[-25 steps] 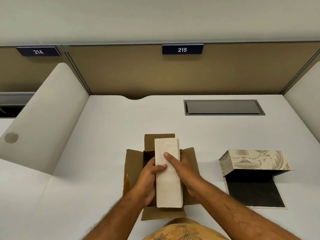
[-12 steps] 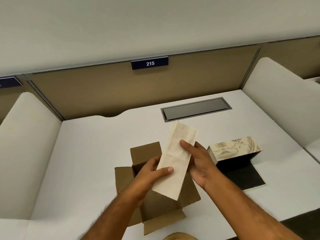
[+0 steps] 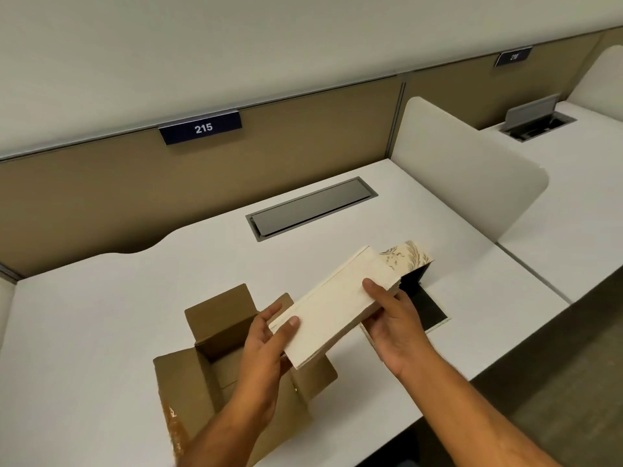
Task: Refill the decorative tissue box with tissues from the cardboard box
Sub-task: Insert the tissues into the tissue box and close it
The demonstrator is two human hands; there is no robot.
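Head view is showing a thick cream-white stack of folded tissues (image 3: 332, 310) being held in the air, tilted, above the near edge of the white desk (image 3: 101, 315). Gripping its near-left end is the left hand (image 3: 266, 345), thumb on top and fingers curled underneath. Closing round its far-right side is the right hand (image 3: 392, 323), thumb lying on top. Just beyond the stack's far end, the cream decorative tissue box with a leaf pattern (image 3: 409, 256) is standing open, its dark lid lying flat. Near-left, the open brown cardboard box (image 3: 215, 358) is resting on the desk. Farther back a grey cable hatch (image 3: 312, 208) is lying flush, below a blue sign reading 215 (image 3: 202, 128).
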